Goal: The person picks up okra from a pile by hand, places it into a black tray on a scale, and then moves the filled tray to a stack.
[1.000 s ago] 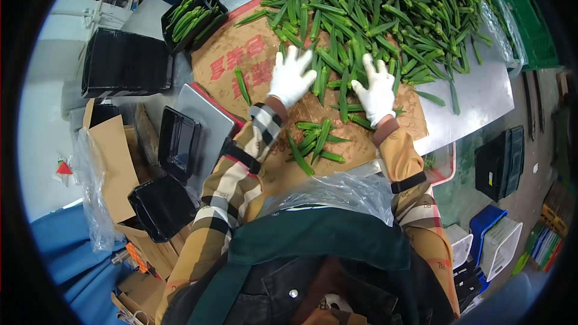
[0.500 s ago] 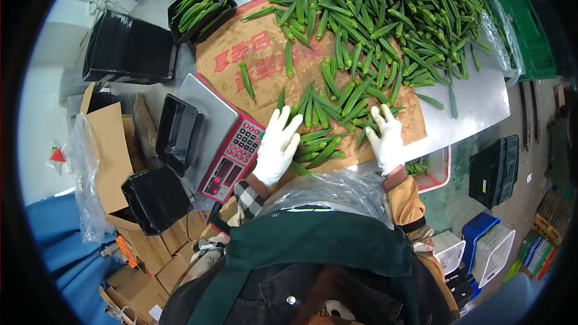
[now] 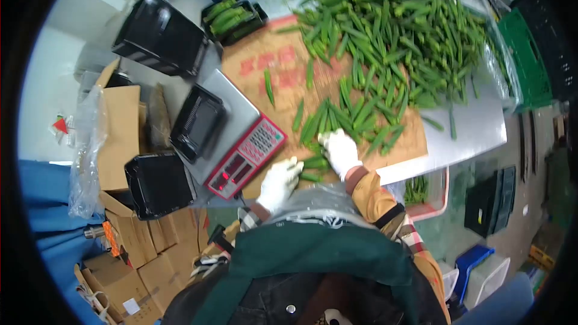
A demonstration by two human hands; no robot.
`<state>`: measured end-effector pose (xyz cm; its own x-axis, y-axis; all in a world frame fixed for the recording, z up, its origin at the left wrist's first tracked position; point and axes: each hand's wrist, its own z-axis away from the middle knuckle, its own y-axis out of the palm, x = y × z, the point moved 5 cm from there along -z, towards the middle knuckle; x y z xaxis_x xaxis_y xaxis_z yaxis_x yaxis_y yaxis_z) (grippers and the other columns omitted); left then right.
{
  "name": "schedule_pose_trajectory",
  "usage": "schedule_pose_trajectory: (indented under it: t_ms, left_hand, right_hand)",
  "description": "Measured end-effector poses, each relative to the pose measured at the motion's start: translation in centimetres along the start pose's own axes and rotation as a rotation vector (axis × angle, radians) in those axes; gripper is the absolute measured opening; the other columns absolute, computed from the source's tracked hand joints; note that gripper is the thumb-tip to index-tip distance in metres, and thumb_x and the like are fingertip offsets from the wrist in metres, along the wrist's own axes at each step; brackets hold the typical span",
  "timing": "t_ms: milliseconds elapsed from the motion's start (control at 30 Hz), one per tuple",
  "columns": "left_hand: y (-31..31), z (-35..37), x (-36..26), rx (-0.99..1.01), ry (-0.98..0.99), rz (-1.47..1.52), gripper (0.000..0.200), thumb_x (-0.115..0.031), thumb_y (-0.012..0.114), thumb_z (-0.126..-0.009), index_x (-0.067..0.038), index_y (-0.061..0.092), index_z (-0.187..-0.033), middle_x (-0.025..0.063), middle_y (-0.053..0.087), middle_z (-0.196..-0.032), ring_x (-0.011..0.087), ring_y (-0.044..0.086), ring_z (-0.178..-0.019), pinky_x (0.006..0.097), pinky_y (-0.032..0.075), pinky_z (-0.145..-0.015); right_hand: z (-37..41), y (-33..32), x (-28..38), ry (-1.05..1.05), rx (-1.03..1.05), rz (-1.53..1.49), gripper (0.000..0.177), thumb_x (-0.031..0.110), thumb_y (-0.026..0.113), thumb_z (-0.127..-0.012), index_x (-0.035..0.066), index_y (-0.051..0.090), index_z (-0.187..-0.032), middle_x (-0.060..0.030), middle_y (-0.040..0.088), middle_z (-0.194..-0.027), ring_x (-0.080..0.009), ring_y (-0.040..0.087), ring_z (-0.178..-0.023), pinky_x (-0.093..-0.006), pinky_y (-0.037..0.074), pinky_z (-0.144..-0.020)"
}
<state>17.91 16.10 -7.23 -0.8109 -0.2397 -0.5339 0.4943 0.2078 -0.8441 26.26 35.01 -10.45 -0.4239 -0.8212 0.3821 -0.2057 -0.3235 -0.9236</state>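
Okra pods (image 3: 311,176) lie in a small bunch between my two white-gloved hands on the cardboard sheet (image 3: 256,99). Slightly blurred, my left hand (image 3: 280,184) rests at the near edge of the cardboard, its fingers extended toward the left ends of this bunch. My right hand (image 3: 341,151) is over the pods' other side, fingers bent down onto them; its fingertips are partly hidden. Just beyond it a looser group of okra (image 3: 325,115) spreads toward the large okra pile (image 3: 397,30). Left of my hands stands a red-edged scale (image 3: 248,155) carrying a black plastic tray (image 3: 197,121).
Black trays (image 3: 233,21) filled with okra stand at the far left of the cardboard. Stacked black trays (image 3: 159,36) and an open carton (image 3: 119,138) are on the left. A green crate (image 3: 524,60) stands right, and a pale bin (image 3: 444,195) sits below the table edge.
My right hand has moved left from the cardboard's right side to the small okra bunch. My left hand has come lower, nearer my body. The camera view has shifted and tilted.
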Motion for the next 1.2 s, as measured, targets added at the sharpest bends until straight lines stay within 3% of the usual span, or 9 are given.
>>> schedule_pose_trajectory:
  t_ms: [267, 567, 633, 733, 900, 967, 1000, 1033, 1200]
  left_hand:
    - [1.4, -1.2, 0.2, 0.205, 0.142, -0.212, 0.027, -0.026, 0.067, -0.086, -0.011, 0.069, -0.108, 0.0148, 0.062, -0.08, 0.036, 0.064, -0.079, 0.051, 0.049, -0.063]
    - [2.6, -0.6, 1.4, 0.305, 0.052, -0.154, 0.024, -0.03, 0.071, -0.086, -0.015, 0.071, -0.105, 0.0147, 0.062, -0.093, 0.0364, 0.063, -0.09, 0.0493, 0.051, -0.077]
    - [2.0, 0.0, 2.0, 0.281, -0.034, -0.073, 0.028, -0.031, 0.072, -0.087, -0.015, 0.073, -0.11, 0.0148, 0.066, -0.1, 0.036, 0.064, -0.099, 0.0485, 0.051, -0.085]
    - [2.8, 1.5, 4.2, 0.158, -0.09, 0.154, 0.032, -0.028, 0.072, -0.088, -0.015, 0.072, -0.116, 0.0154, 0.07, -0.11, 0.0333, 0.065, -0.106, 0.0448, 0.051, -0.093]
    - [1.5, 1.2, 3.0, 0.088, -0.36, 0.649, 0.023, -0.009, 0.07, -0.093, -0.004, 0.066, -0.116, 0.007, 0.071, -0.116, 0.0138, 0.066, -0.107, 0.0308, 0.051, -0.096]
    - [1.0, 1.1, 2.2, 0.025, -0.4, 0.614, 0.023, -0.011, 0.069, -0.093, -0.005, 0.065, -0.116, 0.0079, 0.071, -0.116, 0.0164, 0.067, -0.107, 0.032, 0.051, -0.096]
    - [0.4, 0.9, 2.0, -0.009, -0.417, 0.594, 0.023, -0.012, 0.069, -0.094, -0.005, 0.065, -0.116, 0.0084, 0.07, -0.115, 0.0177, 0.067, -0.108, 0.0327, 0.051, -0.095]
    - [0.1, 1.0, 2.1, -0.089, -0.363, 0.485, 0.027, -0.016, 0.066, -0.091, -0.01, 0.065, -0.117, 0.0141, 0.069, -0.113, 0.0306, 0.066, -0.11, 0.0395, 0.051, -0.096]
    - [-0.9, 2.4, 2.7, -0.054, -0.563, 0.346, 0.03, -0.027, 0.071, -0.087, -0.016, 0.066, -0.115, 0.0134, 0.07, -0.111, 0.0328, 0.067, -0.107, 0.0426, 0.052, -0.093]
  right_hand:
    - [-4.0, 1.6, 0.8, -0.19, 0.323, 0.185, 0.023, 0.013, 0.056, -0.087, 0.005, 0.076, -0.093, -0.0186, 0.07, -0.099, -0.0358, 0.067, -0.097, -0.0456, 0.057, -0.08]
    - [7.5, -10.6, -7.3, 0.164, -0.181, -0.101, 0.029, 0.028, 0.075, -0.082, 0.013, 0.075, -0.107, -0.013, 0.066, -0.097, -0.0351, 0.061, -0.1, -0.0456, 0.052, -0.084]
    - [12.8, -11.0, -13.8, 0.297, 0.053, -0.117, 0.028, 0.026, 0.076, -0.08, 0.013, 0.075, -0.104, -0.0136, 0.069, -0.103, -0.0372, 0.062, -0.101, -0.0467, 0.052, -0.083]
    - [20.0, -12.2, -17.5, 0.671, -0.141, 0.23, 0.025, 0.024, 0.079, -0.074, 0.008, 0.078, -0.093, -0.019, 0.07, -0.098, -0.0392, 0.065, -0.095, -0.0473, 0.054, -0.084]
    - [14.1, -11.2, -10.0, 0.187, -0.249, -0.219, 0.023, 0.006, 0.069, -0.073, 0.002, 0.078, -0.093, -0.0189, 0.071, -0.088, -0.0365, 0.068, -0.083, -0.0429, 0.053, -0.076]
    - [10.3, -6.8, -6.5, 0.14, 0.024, -0.311, 0.034, 0.009, 0.072, -0.074, 0.011, 0.077, -0.107, -0.0152, 0.071, -0.107, -0.0348, 0.064, -0.105, -0.0422, 0.051, -0.092]
    - [9.8, -6.5, -3.1, 0.013, -0.133, -0.248, 0.04, 0.012, 0.073, -0.076, 0.014, 0.075, -0.115, -0.0118, 0.07, -0.113, -0.0326, 0.062, -0.11, -0.0418, 0.05, -0.097]
    - [8.5, -6.5, -0.4, -0.012, -0.033, -0.2, 0.043, 0.016, 0.076, -0.077, 0.016, 0.073, -0.12, -0.0088, 0.067, -0.122, -0.0304, 0.06, -0.115, -0.041, 0.05, -0.098]
    - [5.7, -1.9, 0.2, -0.176, 0.131, 0.112, 0.032, 0.018, 0.073, -0.081, 0.018, 0.075, -0.113, -0.0084, 0.065, -0.113, -0.0303, 0.06, -0.109, -0.0407, 0.053, -0.087]
